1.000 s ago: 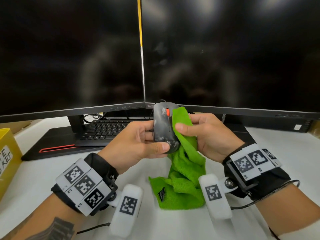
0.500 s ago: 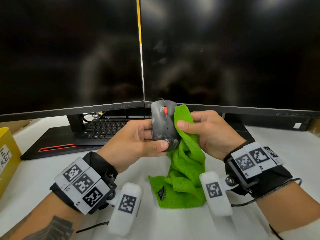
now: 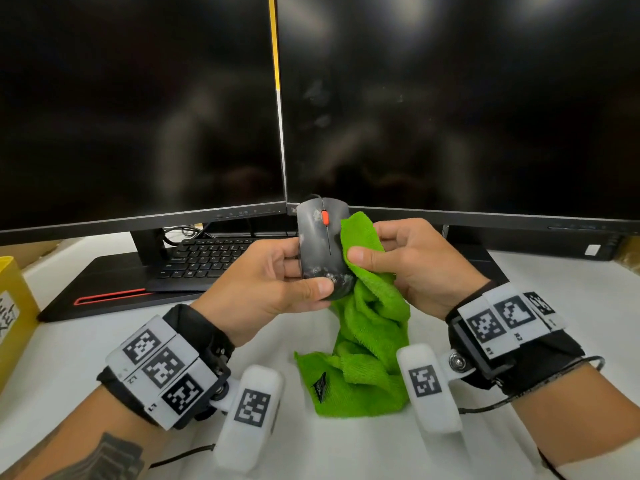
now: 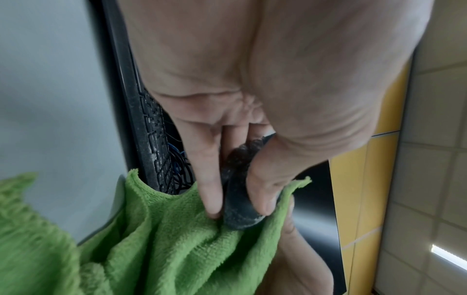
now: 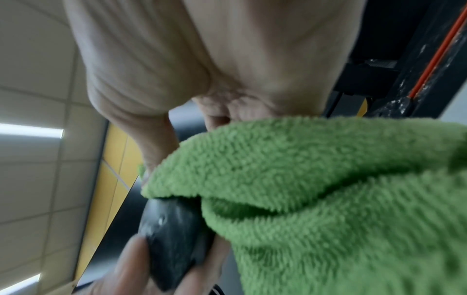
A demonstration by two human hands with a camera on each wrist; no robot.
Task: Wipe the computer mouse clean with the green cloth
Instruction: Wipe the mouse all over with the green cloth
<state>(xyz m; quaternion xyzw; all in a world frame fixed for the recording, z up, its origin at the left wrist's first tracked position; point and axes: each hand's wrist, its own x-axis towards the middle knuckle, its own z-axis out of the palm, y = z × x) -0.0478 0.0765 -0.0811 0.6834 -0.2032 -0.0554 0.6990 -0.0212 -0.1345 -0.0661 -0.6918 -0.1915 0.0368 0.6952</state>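
Above the white desk (image 3: 86, 341), in front of the two dark monitors (image 3: 450, 116), I hold the computer mouse (image 3: 320, 247) off the surface in my left hand (image 3: 263, 289). My thumb lies across its near end and my fingers curl round the far side, so the body is pinched between them. My right hand (image 3: 412, 268) pinches a fold of the green cloth (image 3: 367, 323) between thumb and fingers and presses it against the mouse's right flank. The rest of the cloth hangs down and bunches on the desk.

My grip covers only the lower end of a smooth shell. If I rub hard sideways with the cloth, I judge the mouse could twist or squirt out of my fingers and drop toward the keyboard (image 3: 204, 258). A dark cord seems to leave its top edge, and a tug there could snag. My thumb also sits over the dirtiest patch, so I could wipe around it and leave it soiled, or smear grime back on when I shift my hold.

As for looks, the mouse is matte black with a red scroll wheel (image 3: 325, 217). Pale, dusty smudges mark the left button and cluster thickly at the near end beside my thumb. In the left wrist view its edge looks speckled and grey.
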